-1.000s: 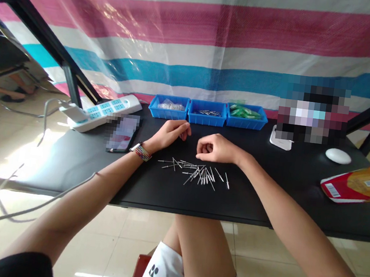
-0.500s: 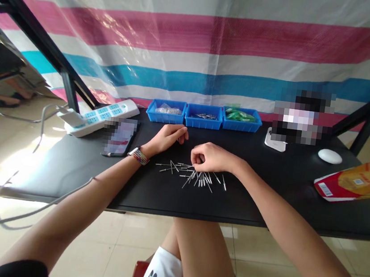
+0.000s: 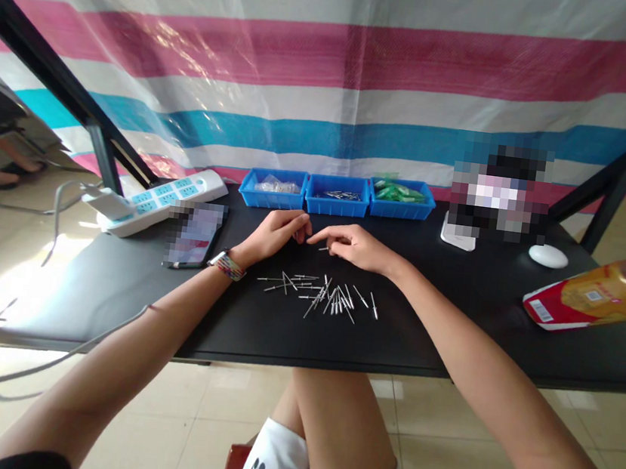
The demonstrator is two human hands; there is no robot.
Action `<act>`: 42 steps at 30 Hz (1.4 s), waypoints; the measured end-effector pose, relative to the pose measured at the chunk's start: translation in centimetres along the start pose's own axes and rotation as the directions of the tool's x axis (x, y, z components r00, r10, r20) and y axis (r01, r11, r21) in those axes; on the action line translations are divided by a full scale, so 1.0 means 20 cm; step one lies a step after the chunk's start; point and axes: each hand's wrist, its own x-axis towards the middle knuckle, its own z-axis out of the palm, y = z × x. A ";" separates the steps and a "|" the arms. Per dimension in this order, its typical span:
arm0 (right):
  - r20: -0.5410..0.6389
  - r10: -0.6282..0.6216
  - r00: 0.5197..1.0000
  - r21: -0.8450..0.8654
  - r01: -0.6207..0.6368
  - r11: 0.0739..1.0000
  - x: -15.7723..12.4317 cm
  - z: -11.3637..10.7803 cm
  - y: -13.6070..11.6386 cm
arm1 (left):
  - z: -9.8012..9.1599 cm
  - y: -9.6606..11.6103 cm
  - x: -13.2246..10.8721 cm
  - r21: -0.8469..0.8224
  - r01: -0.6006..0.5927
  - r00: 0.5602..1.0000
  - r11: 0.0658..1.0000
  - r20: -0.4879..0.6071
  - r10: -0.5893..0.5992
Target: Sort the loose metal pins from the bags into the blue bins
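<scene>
Several thin silver rivets (image 3: 338, 299) lie loosely spread on the black table (image 3: 256, 326), nearer its front edge. Behind them, my right hand (image 3: 360, 248) has its index finger stretched toward the left, while its other fingers are curled around a rivet (image 3: 323, 249) whose tip sticks out. My left hand (image 3: 280, 234) rests on the table to the left, fingers curled together; whatever they may hold is hidden. The fingertips of both hands are close to each other. A patterned band (image 3: 228, 264) is around my left wrist.
Three blue bins stand behind my hands: clear bags (image 3: 277, 185), metal rivets (image 3: 343, 195), green packets (image 3: 401, 192). A power strip (image 3: 166, 201) and phone (image 3: 197, 234) lie left. Right are a white box (image 3: 458, 233), a white mouse (image 3: 548, 256) and a red-yellow bottle (image 3: 596, 296).
My right hand has lifted away from the rivet pile and moved back and left toward my left hand, its index finger now extended. A rivet now shows at its fingers.
</scene>
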 end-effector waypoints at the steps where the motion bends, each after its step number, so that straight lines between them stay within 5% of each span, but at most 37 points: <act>1: -0.014 0.003 1.000 0.076 -0.002 0.997 0.00 0.00 0.00 | 0.00 0.00 0.00 -0.003 -0.003 1.000 1.000 0.003 0.003; 5: -0.120 0.077 0.990 0.456 -0.014 0.890 0.00 0.00 -0.03 | 0.00 0.00 0.00 -0.001 -0.002 1.000 1.000 0.005 0.002; 8: -0.179 0.153 0.972 0.556 -0.029 0.830 0.00 0.00 -0.03 | 0.00 0.01 0.00 0.004 0.010 1.000 1.000 0.008 -0.010; 20: -0.240 0.172 0.955 0.462 -0.044 0.886 0.03 0.03 0.01 | 0.01 0.04 -0.01 -0.184 -0.035 0.997 0.982 0.061 0.047; 34: -0.167 0.140 0.976 0.369 -0.070 0.927 0.03 0.08 0.01 | 0.03 0.01 0.00 -0.088 -0.026 0.985 0.996 -0.172 0.011; 42: -0.431 0.071 0.900 0.245 0.040 0.969 0.05 0.08 0.07 | 0.03 0.02 0.01 -0.047 0.003 0.988 0.999 -0.156 -0.010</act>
